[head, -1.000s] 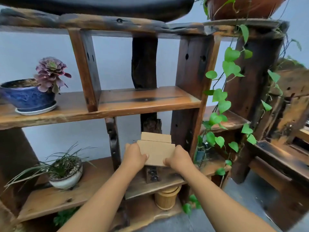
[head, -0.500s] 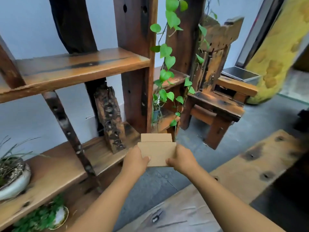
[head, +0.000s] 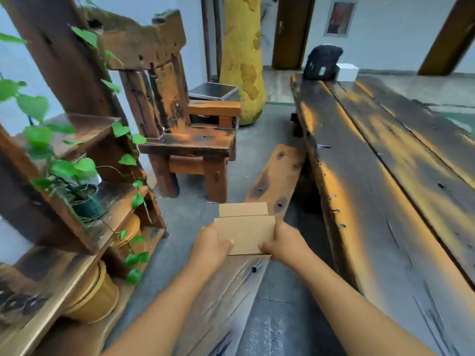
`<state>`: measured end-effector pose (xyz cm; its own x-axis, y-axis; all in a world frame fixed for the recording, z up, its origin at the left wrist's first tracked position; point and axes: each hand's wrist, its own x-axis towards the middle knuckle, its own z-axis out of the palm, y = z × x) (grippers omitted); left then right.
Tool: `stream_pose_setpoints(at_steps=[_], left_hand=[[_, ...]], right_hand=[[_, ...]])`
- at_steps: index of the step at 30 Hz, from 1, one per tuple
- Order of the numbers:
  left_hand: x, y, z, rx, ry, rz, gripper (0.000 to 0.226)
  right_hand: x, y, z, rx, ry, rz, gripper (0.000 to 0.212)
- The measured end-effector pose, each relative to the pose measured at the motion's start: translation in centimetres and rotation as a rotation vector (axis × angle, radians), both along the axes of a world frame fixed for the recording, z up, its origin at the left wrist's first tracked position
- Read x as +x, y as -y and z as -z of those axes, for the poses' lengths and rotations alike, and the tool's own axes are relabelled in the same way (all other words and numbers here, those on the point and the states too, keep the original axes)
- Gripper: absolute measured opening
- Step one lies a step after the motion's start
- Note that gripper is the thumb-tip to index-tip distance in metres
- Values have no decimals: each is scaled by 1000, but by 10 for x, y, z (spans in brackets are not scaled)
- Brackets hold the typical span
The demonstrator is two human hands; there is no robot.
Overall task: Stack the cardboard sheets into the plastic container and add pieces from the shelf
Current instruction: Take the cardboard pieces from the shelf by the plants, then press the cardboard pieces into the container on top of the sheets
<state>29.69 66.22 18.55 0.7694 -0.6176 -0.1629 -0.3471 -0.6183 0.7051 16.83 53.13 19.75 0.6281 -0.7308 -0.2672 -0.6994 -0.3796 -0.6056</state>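
Both hands hold the load between them: the left hand point(head: 209, 246) clamps the left edge of the cardboard sheets point(head: 244, 233), thumb laid on the top face and fingers hidden beneath, while the right hand point(head: 284, 244) clamps the right edge in the same way. The sheets lie flat and roughly level, their long axis running from 9 o'clock to 3 o'clock across the person's front, so each hand closes on a short end. At least two pieces show: a larger one nearest the body and a second one poking out past its far edge toward 12 o'clock; how many more lie under them cannot be told. From either palm the stack sits straight inward, toward the other hand, and neither hand is nearer than its partner, since the grip is even on both sides. The sheets hang in the air above the wooden bench point(head: 276, 176), touching nothing else. The shelf point(head: 82, 227) with its trailing plant point(head: 59, 165) stands at 9 o'clock, well apart from the hands, and the long table point(head: 385, 201) stretches away from 1 to 3 o'clock. The plastic container does not appear anywhere in view, so which way the sheets lie from it cannot be said; it seems likely that the carry goes toward the table side, at about 2 o'clock. Judging from the grip, the stack will need to stay level, as the upper piece is offset and could slide off toward 12 o'clock if tipped.
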Motion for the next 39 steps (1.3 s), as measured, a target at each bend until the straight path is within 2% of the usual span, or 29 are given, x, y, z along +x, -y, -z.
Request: stream_pose_setpoints(at_steps=[6,13,15,19,24,27,32,36,39], left_hand=[[-68,122,2,23,43,228,37],[-162,222,11,63,-18,492,43],[-185,238,14,69,-39,534,40],[-240,276,22,88,-17,771,31],[-292,315,31,103,102,1028,36],[-313,333,34,112,94,1168,34],[-355,363,36,88,142,1429,38],[-393,367,38,82,54,1590,40],[-423,360,41,102,56,1686,39]], right_hand=[[-96,89,9,-36,-14,227,48],[-215,137,24,0,-9,528,47],[-242,140,27,5,-29,603,45],[-301,139,38,59,-59,801,40],[-344,135,44,50,-135,1026,36],[-359,134,41,61,-183,1150,37],[-382,123,37,124,-158,1358,29],[-400,101,39,143,-129,1536,37],[-418,82,42,181,-135,1631,38]])
